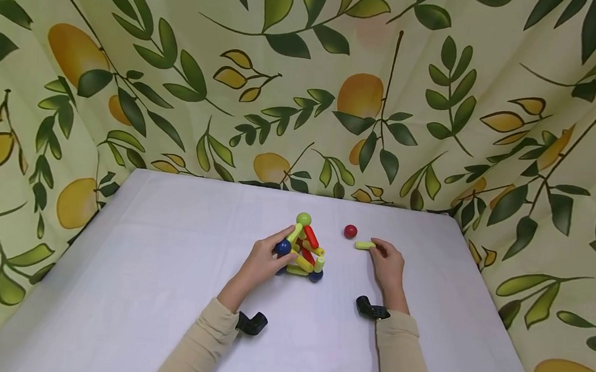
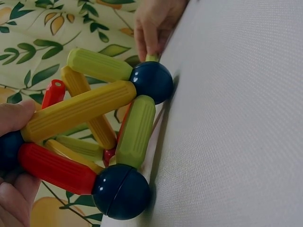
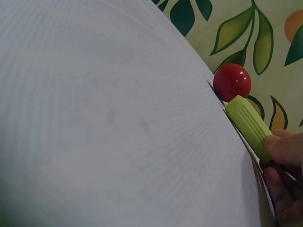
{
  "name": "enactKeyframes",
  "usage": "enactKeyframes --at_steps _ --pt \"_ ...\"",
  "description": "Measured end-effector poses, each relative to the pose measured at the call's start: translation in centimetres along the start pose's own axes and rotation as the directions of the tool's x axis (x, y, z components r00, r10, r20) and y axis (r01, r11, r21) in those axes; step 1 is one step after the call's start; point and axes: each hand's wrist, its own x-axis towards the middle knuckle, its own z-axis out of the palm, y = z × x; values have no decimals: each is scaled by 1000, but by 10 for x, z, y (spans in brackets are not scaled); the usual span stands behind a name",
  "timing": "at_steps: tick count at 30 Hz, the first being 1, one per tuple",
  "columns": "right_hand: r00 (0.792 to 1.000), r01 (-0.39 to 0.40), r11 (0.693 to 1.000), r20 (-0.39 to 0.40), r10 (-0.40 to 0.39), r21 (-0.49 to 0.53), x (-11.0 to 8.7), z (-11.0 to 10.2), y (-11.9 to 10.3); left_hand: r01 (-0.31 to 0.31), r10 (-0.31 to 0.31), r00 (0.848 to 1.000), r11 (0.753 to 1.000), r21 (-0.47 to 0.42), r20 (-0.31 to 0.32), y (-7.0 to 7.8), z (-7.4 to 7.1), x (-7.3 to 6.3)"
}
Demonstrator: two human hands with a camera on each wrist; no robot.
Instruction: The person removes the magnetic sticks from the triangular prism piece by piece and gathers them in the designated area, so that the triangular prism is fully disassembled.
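Observation:
My left hand (image 1: pixel 266 258) grips a frame of coloured rods and balls at one of its blue balls (image 1: pixel 283 247). A light green ball (image 1: pixel 303 218) tops the frame, and red, yellow and green rods slope between the balls. In the left wrist view a yellow rod (image 2: pixel 80 111) and a red rod (image 2: pixel 57 169) run from the held ball toward two lower blue balls. Off to the right, my right hand (image 1: pixel 388 268) pinches one end of a light green rod (image 3: pixel 248 124) between thumb and fingers. Just beyond that rod sits a loose red ball (image 1: pixel 350 231).
Everything stands on a table with a white cloth (image 1: pixel 167 246). A leaf-and-fruit patterned curtain (image 1: pixel 303 122) rises behind the table and along both sides. Each wrist wears a black camera mount, the left mount (image 1: pixel 252 324) close above the cloth.

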Motion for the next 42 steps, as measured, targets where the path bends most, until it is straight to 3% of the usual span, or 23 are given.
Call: enactKeyframes --at_steps 7,14,20,26,31,36,42 --pt "1000 -22 1000 -5 22 13 0 1 -1 -12 12 1000 1000 2 -4 -1 -2 0" --pt "992 -21 994 -120 34 105 -6 -2 -1 -36 36 999 999 2 -12 -4 0 0" --pt "994 -19 989 -107 35 145 -10 -7 -5 -30 30 1000 999 -11 2 -3 1 1" --pt "998 59 972 -39 -52 226 -18 -13 -27 -21 21 1000 1000 -5 11 -4 1 -1" --pt "985 148 951 46 -167 270 -22 -12 -48 -34 34 999 999 -1 3 -3 0 0" --pt "950 209 923 155 -270 324 -32 0 -68 -16 16 1000 1000 0 5 -2 -1 0" --pt "902 228 906 273 -335 357 -54 15 -98 -27 27 1000 1000 -7 -5 -4 1 0"
